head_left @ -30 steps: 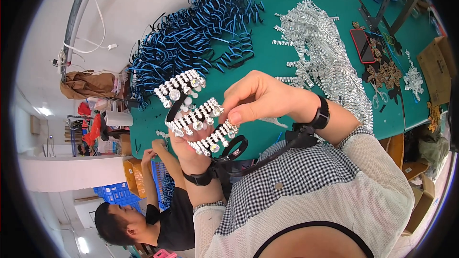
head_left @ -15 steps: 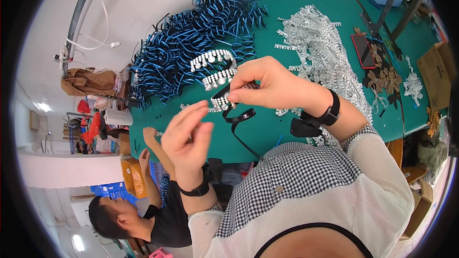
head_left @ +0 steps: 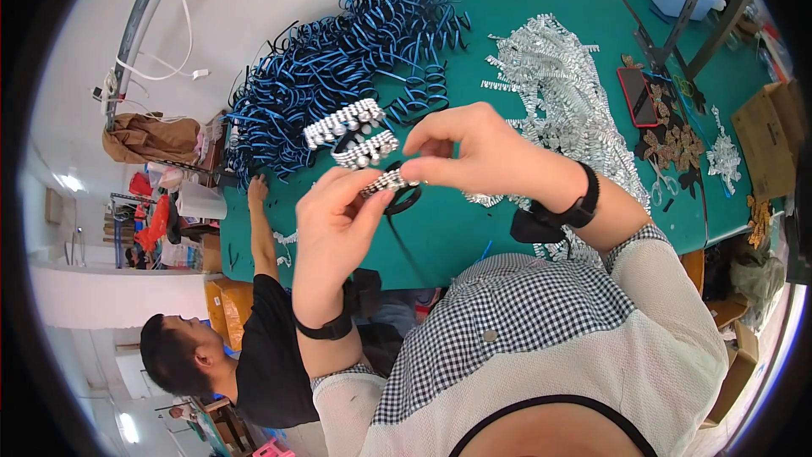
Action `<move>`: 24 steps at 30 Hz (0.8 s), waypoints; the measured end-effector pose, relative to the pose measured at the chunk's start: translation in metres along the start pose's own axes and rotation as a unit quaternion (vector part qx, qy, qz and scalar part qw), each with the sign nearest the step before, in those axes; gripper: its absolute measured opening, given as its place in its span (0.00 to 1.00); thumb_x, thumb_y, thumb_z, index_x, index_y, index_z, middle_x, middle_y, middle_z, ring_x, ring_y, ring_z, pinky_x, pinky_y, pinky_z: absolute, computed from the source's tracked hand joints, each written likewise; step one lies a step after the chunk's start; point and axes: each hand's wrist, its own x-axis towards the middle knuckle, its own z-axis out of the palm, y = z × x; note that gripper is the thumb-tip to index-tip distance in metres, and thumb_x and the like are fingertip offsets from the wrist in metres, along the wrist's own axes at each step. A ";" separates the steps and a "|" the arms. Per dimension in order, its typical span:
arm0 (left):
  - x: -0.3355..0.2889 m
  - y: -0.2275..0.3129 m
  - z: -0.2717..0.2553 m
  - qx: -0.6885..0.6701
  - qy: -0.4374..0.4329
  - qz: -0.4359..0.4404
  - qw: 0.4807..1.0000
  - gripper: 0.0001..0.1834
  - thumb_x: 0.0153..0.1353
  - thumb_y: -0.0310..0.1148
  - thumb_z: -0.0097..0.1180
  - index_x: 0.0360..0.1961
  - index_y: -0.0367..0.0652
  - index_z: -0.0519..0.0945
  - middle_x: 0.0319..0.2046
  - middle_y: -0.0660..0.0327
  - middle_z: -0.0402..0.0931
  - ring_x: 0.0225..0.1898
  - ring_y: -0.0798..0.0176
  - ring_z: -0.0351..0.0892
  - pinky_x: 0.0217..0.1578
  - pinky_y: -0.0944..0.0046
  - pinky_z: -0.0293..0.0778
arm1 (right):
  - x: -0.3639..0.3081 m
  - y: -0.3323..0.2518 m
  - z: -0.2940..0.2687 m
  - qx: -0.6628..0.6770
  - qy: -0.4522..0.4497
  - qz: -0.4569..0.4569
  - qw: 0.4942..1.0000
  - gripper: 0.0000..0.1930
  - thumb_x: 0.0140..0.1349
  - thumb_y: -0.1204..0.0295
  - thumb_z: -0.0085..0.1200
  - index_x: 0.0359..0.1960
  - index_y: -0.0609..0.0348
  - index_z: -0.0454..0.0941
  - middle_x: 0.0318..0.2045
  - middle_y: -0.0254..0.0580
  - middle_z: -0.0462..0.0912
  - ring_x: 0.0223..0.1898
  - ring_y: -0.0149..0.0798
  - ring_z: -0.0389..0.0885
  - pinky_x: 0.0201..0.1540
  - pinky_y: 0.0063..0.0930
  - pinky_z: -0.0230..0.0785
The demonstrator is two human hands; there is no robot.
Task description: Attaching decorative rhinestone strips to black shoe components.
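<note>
Pinching one rhinestone-studded black plastic headband (head_left: 385, 184) between them above the green table (head_left: 516, 25), left hand (head_left: 334, 220) and right hand (head_left: 474, 152) gripped opposite ends, its long axis running hand to hand.

Bare green bench (head_left: 507, 34) shows in a strip running between the heap of blue hairbands (head_left: 338, 76) and the pile of silver trim (head_left: 567, 110), open from the far edge down toward the near edge. The left hand (head_left: 338, 220) and right hand (head_left: 482, 152) hang over the near end of that strip, holding a beaded band (head_left: 385, 182). Toward the right edge, a phone (head_left: 634, 95), brown ornaments (head_left: 672, 144) and scissors (head_left: 658, 190) crowd the surface. At the left edge, another person's arm (head_left: 262, 237) reaches onto the bench.
</note>
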 end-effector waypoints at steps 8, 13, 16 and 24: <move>-0.012 0.007 -0.040 -0.025 -0.014 0.002 1.000 0.12 0.45 0.19 0.60 0.34 0.36 0.79 0.26 0.62 0.72 0.22 0.74 0.68 0.22 0.76 0.64 | -0.016 -0.019 -0.030 0.065 -0.098 0.018 0.993 0.08 0.51 0.68 0.59 0.28 0.59 0.80 0.18 0.36 0.76 0.19 0.27 0.73 0.22 0.21 0.62; -0.017 0.010 -0.040 -0.027 -0.008 0.019 0.999 0.13 0.44 0.20 0.61 0.35 0.37 0.79 0.26 0.62 0.71 0.22 0.73 0.68 0.22 0.76 0.64 | -0.030 -0.054 -0.025 -0.113 -0.013 -0.200 0.973 0.03 0.48 0.72 0.58 0.23 0.57 0.78 0.15 0.36 0.73 0.17 0.37 0.72 0.20 0.27 0.60; -0.017 0.017 -0.040 -0.008 0.019 0.034 0.999 0.14 0.43 0.21 0.62 0.35 0.37 0.80 0.25 0.62 0.71 0.23 0.72 0.69 0.23 0.76 0.65 | -0.037 -0.061 -0.024 -0.118 0.023 -0.238 0.964 0.04 0.48 0.72 0.57 0.19 0.55 0.77 0.13 0.35 0.71 0.16 0.39 0.71 0.18 0.29 0.60; -0.028 0.018 -0.045 -0.049 0.076 0.089 0.992 0.15 0.37 0.22 0.66 0.31 0.36 0.81 0.22 0.64 0.68 0.20 0.74 0.65 0.19 0.77 0.57 | -0.025 -0.053 -0.046 0.010 -0.003 -0.126 0.992 0.05 0.48 0.74 0.60 0.23 0.64 0.79 0.16 0.36 0.76 0.19 0.26 0.73 0.20 0.17 0.62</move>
